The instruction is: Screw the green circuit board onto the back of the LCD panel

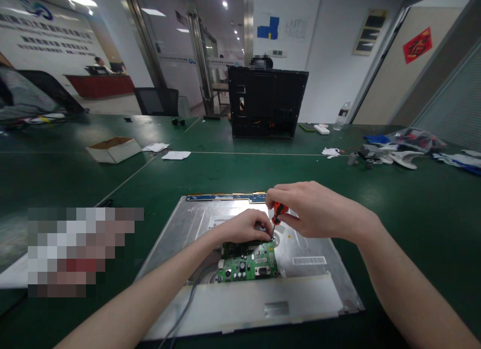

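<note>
green circuit board [246, 265] lay on the metal panel [310, 244]; right fingers [276, 195] gripped the orange screwdriver [279, 211], left fingers [265, 223] curled by its shaft, their hold unclear; steady, upright pressure seemed wisest.

A panel [315, 246] lies on the table [210, 173], with a circuit board [244, 269] on its middle and a cable [190, 301] running from the board's left side to the panel's front edge. At the board's back edge is the left hand [246, 226], and just to its right is the right hand [308, 208] with a screwdriver [278, 212] in it. Farther back, a box [114, 152] and papers [176, 155] sit on the left, a screen case [266, 101] stands behind the panel, and a bottle [341, 117] is to the right of the case.
</note>
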A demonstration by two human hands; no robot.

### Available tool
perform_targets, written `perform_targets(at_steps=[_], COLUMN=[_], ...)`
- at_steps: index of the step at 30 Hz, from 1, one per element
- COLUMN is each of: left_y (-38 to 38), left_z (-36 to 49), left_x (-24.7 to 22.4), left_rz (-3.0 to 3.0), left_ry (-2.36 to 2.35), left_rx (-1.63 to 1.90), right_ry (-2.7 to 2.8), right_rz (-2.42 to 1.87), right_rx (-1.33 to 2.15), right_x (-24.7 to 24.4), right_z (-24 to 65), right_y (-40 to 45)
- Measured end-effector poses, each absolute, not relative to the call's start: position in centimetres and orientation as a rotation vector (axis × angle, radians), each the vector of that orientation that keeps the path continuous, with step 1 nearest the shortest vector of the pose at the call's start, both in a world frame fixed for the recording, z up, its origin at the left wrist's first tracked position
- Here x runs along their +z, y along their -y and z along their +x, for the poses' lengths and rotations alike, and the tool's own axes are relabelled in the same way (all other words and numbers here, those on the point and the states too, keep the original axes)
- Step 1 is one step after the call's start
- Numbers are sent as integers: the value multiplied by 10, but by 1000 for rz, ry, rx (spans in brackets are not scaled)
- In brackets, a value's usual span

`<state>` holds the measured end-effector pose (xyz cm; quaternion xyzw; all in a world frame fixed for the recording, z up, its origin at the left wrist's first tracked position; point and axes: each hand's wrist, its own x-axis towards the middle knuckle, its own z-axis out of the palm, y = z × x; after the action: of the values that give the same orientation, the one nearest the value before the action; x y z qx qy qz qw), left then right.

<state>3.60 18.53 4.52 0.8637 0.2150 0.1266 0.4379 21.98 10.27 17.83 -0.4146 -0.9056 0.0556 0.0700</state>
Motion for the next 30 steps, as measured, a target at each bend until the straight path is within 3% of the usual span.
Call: perform_targets(at_steps=[10,18,30], left_y=[-186,-188,-185], left_z=[35,35,35], left_x=[45,41,46], left_rz=[2145,2126,2138], left_ry=[-520,-503,-509], left_rx=[323,322,320], right_ry=[2680,2728,2694], right_rz=[-1468,-1323,-1472], right_rx=[-113,83,-161], right_x=[175,179,181], right_z=[216,216,211], right_y=[-105,-98,-99])
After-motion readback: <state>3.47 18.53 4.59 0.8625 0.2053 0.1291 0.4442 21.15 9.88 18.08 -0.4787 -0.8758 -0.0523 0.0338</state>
